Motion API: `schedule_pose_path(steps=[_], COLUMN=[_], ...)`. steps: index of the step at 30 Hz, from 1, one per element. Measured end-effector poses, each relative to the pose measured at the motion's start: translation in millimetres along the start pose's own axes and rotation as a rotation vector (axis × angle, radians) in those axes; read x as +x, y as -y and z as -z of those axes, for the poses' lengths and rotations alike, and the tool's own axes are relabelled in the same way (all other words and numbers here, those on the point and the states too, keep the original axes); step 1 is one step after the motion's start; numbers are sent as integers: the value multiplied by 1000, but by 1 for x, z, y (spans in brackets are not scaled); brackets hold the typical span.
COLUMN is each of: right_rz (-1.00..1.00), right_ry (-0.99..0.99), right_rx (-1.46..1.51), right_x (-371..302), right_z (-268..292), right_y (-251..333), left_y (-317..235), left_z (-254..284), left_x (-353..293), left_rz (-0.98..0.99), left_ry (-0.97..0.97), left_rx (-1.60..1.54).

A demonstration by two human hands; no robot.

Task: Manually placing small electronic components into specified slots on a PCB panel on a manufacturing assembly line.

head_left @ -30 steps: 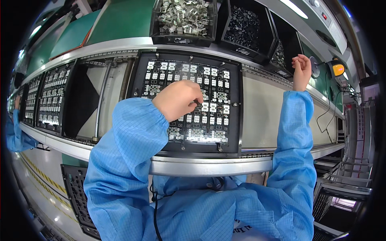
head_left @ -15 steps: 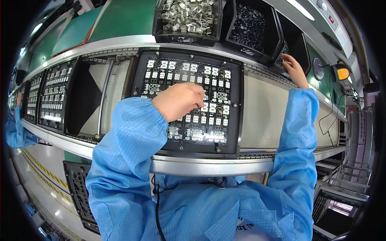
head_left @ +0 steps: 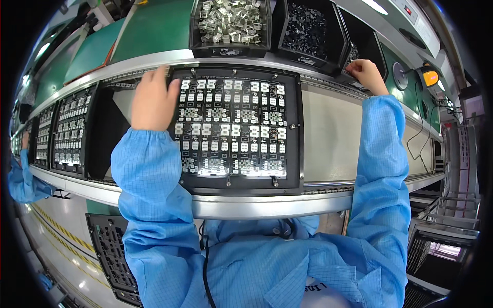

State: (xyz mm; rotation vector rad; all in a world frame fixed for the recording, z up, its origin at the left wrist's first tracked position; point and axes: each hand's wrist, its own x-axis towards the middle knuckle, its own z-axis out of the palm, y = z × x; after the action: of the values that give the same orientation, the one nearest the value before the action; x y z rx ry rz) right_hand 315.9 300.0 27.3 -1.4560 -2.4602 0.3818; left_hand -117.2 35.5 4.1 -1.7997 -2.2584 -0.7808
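A black panel of circuit boards [head_left: 230, 117], full of white components, lies in a black carrier frame [head_left: 297, 169] on the conveyor. My left hand [head_left: 153, 102] hovers over the frame's left edge, slightly blurred, with thumb and fingers apart and nothing visible in it. Farther right, my right hand [head_left: 368, 77] reaches to the front of a black bin [head_left: 359, 33] of small parts. Its thumb and fingers are pinched together at the bin's opening; whatever they hold is too small or hidden to name.
Behind the conveyor stand a bin of clear, metallic box-shaped parts [head_left: 232, 21] and a bin of small black parts [head_left: 305, 30]. More loaded carriers [head_left: 70, 131] sit to the left, near another person's blue sleeve [head_left: 26, 177]. An orange-lit device [head_left: 430, 78] stands at right.
My left hand has moved from above the board panel left to the frame's edge and spread its fingers. My right hand has come down to the bin's front, fingers closing. The view has shifted slightly.
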Motion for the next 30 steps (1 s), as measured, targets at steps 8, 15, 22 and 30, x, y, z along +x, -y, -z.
schedule_pose_path(steps=[8, 15, 22, 30], right_rz=[-76, 48, 23, 104], right_ry=[-75, -167, -96, -150], right_rx=[-30, -3, 44, 124], right_x=[2, 32, 34, 3], right_z=[1, -32, -81, -60], right_y=[-4, -27, -1, -39], left_y=[-19, -7, 31, -69], left_z=[9, -19, -64, -30], left_x=[-1, -7, -21, -27], left_rz=[366, 225, -38, -440], left_ry=[456, 356, 290, 492], left_rx=[248, 130, -4, -82])
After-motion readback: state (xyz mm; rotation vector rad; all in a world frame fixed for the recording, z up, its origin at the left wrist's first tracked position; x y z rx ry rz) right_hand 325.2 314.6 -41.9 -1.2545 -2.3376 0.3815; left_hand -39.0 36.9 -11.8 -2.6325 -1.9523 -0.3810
